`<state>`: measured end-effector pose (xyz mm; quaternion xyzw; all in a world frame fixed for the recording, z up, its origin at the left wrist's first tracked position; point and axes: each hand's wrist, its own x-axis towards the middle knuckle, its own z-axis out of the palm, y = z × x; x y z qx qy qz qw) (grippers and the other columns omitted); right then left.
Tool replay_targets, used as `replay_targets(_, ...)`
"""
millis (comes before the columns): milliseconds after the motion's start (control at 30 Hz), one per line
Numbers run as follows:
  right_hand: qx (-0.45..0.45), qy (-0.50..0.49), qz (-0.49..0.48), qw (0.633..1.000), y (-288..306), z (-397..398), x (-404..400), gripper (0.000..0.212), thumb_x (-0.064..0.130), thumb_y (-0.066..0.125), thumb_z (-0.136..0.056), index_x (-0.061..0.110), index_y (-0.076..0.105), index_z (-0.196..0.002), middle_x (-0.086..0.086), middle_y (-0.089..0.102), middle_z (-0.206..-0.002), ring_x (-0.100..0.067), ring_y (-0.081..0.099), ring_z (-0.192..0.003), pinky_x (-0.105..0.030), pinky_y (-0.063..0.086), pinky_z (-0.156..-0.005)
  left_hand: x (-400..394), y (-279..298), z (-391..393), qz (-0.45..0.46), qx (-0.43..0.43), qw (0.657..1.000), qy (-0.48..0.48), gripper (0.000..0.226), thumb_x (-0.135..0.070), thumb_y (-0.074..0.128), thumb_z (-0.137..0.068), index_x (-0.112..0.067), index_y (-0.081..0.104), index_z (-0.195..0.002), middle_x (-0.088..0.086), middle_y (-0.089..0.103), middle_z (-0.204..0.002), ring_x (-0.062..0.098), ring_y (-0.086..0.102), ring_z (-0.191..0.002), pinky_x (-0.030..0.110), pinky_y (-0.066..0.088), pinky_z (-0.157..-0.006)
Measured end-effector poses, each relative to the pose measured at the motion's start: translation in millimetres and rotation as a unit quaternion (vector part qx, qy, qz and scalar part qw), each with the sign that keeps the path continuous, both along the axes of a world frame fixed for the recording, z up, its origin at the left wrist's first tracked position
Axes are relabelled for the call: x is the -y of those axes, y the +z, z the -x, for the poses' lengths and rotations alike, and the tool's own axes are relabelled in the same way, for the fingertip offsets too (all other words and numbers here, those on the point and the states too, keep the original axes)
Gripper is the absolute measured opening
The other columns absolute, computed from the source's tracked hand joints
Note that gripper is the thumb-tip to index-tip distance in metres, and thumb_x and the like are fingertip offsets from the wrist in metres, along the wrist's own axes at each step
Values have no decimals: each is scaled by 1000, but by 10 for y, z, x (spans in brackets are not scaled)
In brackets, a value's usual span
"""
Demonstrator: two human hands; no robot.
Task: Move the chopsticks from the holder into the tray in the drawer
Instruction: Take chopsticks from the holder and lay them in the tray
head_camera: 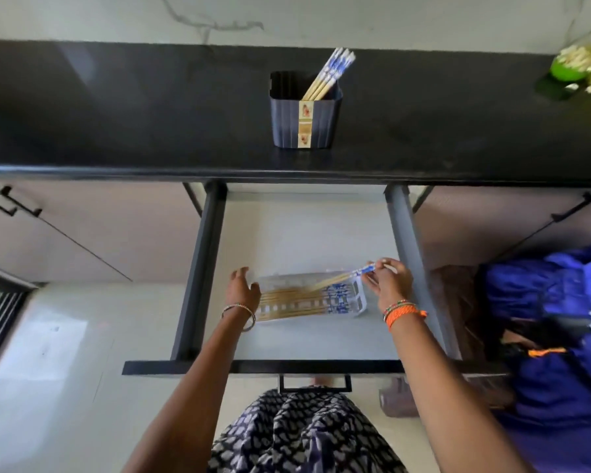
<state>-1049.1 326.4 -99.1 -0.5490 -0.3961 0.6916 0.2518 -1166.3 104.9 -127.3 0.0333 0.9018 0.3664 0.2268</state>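
Holder (pixel 306 119): dark ribbed tub on the black counter (pixel 116 114), at 12 o'clock from the drawer; several blue-topped chopsticks (pixel 328 73) lean inside.
Drawer (pixel 307 336): pulled open below the counter.
Tray (pixel 358 295): clear, slotted, on the drawer floor; a row of chopsticks lies flat within.
Left hand (pixel 243 286): fingers spread, touching the tray's 9 o'clock end.
Right hand (pixel 391 279): pinching chopsticks by their blue ends, tips angled into the tray.

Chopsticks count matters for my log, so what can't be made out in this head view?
- Chopsticks in the holder: lower ends hidden by the holder wall; count unclear.
- Chopsticks in the tray: overlapping, blurred, too small to count.
- Tray left end: covered by the left hand.
- Right hand: number held unclear.
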Motion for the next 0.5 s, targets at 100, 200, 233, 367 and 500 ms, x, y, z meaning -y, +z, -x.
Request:
replay_targets(100,40,-26,7,999,-155,3,148,19,-9,47,-91,8,53,-97,-27,61,-99,-28,62,-69,-29,58,-48,136,-200,-89,15,71,997,18,46,-5,47,-90,-4,37,-136,24,50,-132,37,50,-120,42,39,-103)
replay_targets(200,88,-19,13,996,-240,48,249,18,-7,48,-91,8,56,-98,-31,59,-118,-36,61,-87,-45,57,-72,176,-291,-93,-1,101,994,37,40,1,46,-88,1,44,-128,27,56,-124,38,55,-113,43,44,-98)
replay_targets(233,94,-13,18,995,-270,67,269,19,-6,46,-91,7,57,-101,-31,58,-120,-37,60,-90,-47,56,-76,178,-320,-81,-3,105,994,36,37,4,45,-87,4,47,-124,28,58,-121,39,56,-111,42,45,-95)
replay_targets(367,119,8,30,992,-380,112,309,23,-7,43,-91,0,59,-105,-30,58,-116,-38,59,-93,-48,55,-81,180,-394,-52,-27,134,989,46,31,7,45,-87,7,54,-117,30,62,-112,41,60,-104,43,49,-89)
replay_targets(500,159,34,11,987,-464,155,296,23,-9,45,-88,-9,62,-105,-27,60,-106,-34,57,-83,-47,57,-82,167,-432,-63,-61,144,984,88,33,6,47,-87,10,54,-119,31,61,-114,42,59,-106,46,49,-93)
